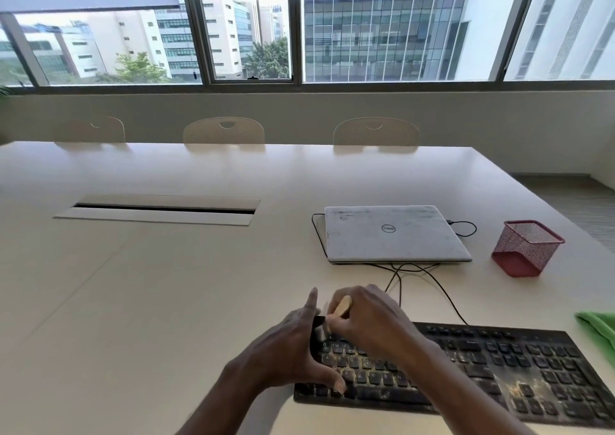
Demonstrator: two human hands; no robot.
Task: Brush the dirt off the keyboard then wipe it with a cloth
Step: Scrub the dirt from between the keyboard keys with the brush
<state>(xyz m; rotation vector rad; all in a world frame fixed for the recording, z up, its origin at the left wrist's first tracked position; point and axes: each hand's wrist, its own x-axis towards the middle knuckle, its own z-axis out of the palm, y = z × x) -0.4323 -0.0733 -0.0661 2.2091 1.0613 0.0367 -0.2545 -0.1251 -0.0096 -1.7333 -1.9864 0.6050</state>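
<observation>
A black keyboard [482, 371] lies on the white table [166, 285] at the lower right, with pale dirt scattered over its keys. My left hand [289, 351] rests against the keyboard's left end, thumb on the lower keys and fingers straight along the edge. Over the upper left keys, my right hand [369, 321] grips a brush with a light wooden handle [342, 306]; its bristles are hidden behind my fingers. A green cloth [599, 329] lies at the right edge of the view.
A closed grey laptop [392, 233] with black cables sits behind the keyboard. A red mesh pen holder [525, 248] stands to its right. A cable slot [159, 209] is set into the table at the left. Three chairs line the far side.
</observation>
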